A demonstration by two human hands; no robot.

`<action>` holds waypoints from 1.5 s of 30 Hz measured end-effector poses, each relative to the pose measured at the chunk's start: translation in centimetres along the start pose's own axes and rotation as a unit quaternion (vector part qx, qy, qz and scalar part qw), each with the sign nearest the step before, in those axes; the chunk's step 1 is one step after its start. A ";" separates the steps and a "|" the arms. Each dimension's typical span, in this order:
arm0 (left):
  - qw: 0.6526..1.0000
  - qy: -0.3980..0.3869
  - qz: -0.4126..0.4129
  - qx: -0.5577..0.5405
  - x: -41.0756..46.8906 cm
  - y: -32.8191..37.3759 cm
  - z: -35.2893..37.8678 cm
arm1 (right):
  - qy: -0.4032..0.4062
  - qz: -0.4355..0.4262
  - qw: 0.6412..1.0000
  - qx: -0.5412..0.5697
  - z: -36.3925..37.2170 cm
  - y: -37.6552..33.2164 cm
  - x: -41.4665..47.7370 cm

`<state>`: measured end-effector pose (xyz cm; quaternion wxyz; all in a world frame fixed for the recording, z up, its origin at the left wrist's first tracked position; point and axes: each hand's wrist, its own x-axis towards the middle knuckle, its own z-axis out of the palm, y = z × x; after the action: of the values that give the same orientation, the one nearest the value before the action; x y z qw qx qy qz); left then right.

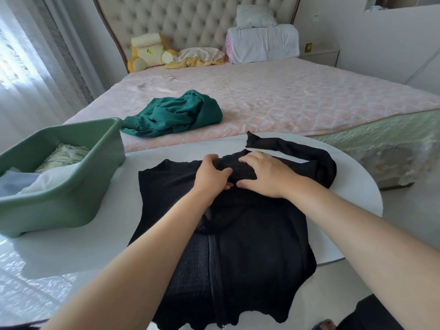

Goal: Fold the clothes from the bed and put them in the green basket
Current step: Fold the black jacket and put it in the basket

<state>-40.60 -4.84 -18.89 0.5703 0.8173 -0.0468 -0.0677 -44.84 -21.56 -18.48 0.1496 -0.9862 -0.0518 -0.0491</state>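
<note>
You are handling the black top (238, 234), which is lying spread on the white table (352, 198), one sleeve trailing off to the right. Your left hand (212, 173) is gripping a bunch of cloth at the neck, fingers curled over it. Your right hand (264, 175) is pinching the same bunch. The knit is looking soft, light and floppy, so try taking it by the shoulders or hem. The green basket (112, 148) is sitting just beside it.

Spread black zip top (238, 246) on white table (71, 248), teal garment (173, 115) crumpled on bed (309, 98), green basket (59, 210) holding folded laundry (62, 153)
</note>
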 end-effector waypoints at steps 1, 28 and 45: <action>0.999 0.006 0.013 0.040 -0.1 0.0 -0.3 | -0.022 -0.002 1.000 0.011 0.2 0.1 -0.2; 0.847 -0.104 0.035 0.521 4.5 -5.7 -8.3 | -0.117 0.097 0.987 -0.051 3.8 -1.2 0.8; 0.852 -0.066 0.046 0.517 14.1 -6.8 -10.7 | -0.060 0.079 0.994 -0.038 5.8 0.0 10.9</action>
<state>-24.91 5.27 -22.42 0.0631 0.9847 -0.1506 -0.0611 -33.56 -18.91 -22.76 0.1115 -0.9934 0.0197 0.0204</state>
